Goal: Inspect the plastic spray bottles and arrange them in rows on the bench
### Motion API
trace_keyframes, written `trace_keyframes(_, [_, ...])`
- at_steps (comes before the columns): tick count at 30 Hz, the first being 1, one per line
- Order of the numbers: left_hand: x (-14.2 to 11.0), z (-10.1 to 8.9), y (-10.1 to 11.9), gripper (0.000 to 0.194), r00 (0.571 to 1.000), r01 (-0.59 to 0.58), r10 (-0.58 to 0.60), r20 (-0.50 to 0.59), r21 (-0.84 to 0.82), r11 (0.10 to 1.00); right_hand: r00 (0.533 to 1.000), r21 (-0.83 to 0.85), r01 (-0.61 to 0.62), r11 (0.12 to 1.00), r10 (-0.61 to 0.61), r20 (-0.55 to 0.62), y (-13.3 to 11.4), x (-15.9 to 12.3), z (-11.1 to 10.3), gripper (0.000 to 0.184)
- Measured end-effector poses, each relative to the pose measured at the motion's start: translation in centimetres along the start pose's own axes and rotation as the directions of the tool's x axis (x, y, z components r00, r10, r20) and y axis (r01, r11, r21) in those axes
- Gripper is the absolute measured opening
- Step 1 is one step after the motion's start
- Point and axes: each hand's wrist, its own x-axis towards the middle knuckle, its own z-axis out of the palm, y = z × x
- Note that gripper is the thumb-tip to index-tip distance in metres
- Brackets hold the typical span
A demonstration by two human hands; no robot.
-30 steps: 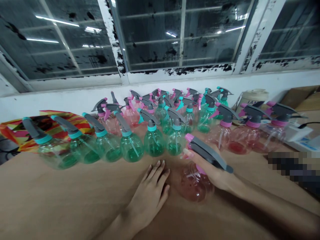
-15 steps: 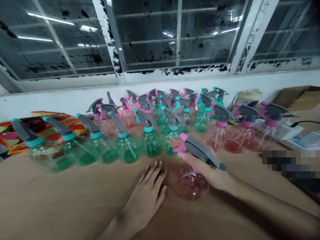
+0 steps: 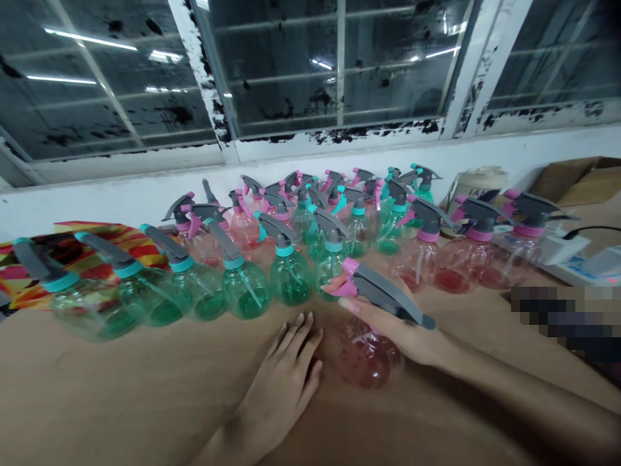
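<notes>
At the left edge of the worktop [image 3: 136, 395], crumpled red-and-yellow material [image 3: 114, 236] lies behind the first bottles of a front row of six green spray bottles [image 3: 246, 298]. This row stands between the hands and a crowd of pink and green bottles [image 3: 242, 226] by the wall [image 3: 87, 200], partly blocking the view of them. The left hand [image 3: 284, 378] rests palm down before the row, its fingers stretched out and slightly spread. Just right of it, the right hand [image 3: 405, 333] has its fingers wrapped around the neck of a pink spray bottle [image 3: 371, 362], which sits tilted near the worktop; its fingertips overlap the row's last green bottle, and whether they touch I cannot tell. Further right, three pink bottles [image 3: 453, 278] partly hide a pale tub [image 3: 482, 178], then come a white device [image 3: 572, 265] and a cardboard box [image 3: 577, 181].
</notes>
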Motion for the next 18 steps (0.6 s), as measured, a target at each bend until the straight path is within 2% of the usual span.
trace_keyframes(4, [-0.06, 0.4, -0.14, 0.04, 1.0, 0.005, -0.005, -0.026, -0.008, 1.0, 1.0, -0.055, -0.015, 0.998, 0.015, -0.009, 0.42, -0.04, -0.05, 0.014])
trace_keyframes(10, [-0.04, 0.23, -0.12, 0.04, 1.0, -0.004, 0.003, -0.022, -0.022, 1.0, 0.997, -0.079, -0.043, 0.996, 0.038, -0.067, 0.8, -0.3, -0.07, 0.02])
trace_keyframes(15, [0.01, 0.2, -0.08, 0.04, 1.0, 0.001, -0.001, -0.013, -0.025, 1.0, 1.0, -0.043, -0.009, 0.999, 0.009, -0.022, 0.4, -0.14, -0.03, 0.018])
trace_keyframes(18, [0.02, 0.2, -0.01, 0.04, 1.0, 0.0, 0.0, -0.006, -0.032, 0.999, 1.0, -0.013, -0.016, 1.0, 0.016, -0.004, 0.04, -0.05, -0.03, 0.028])
